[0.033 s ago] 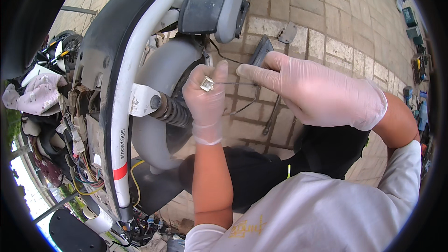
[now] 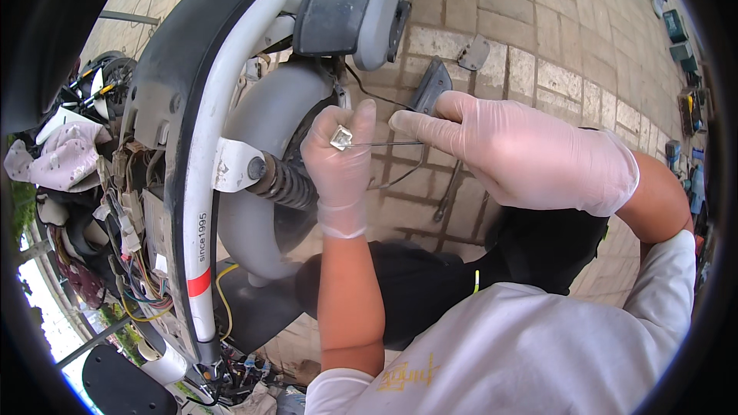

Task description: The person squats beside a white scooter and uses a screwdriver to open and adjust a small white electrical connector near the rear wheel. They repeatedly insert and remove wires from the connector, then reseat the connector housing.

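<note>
A scooter [image 2: 231, 107] lies on its side across the left half of the view, on paving [image 2: 553, 38]. Its wheel [image 2: 265, 177] sits at the centre, with a spring [image 2: 288, 183] crossing in front of it and a tube [image 2: 204, 184] running down its left. Loose wires [image 2: 134, 261] hang further left. The left hand [image 2: 338, 161] is just right of the wheel, pinching a clip [image 2: 340, 137]. A thin rod [image 2: 388, 142] runs from the clip rightward to the right hand [image 2: 523, 154]. A plate [image 2: 474, 52] lies on the paving behind the hands. Tools [image 2: 684, 69] sit at the far right edge.
</note>
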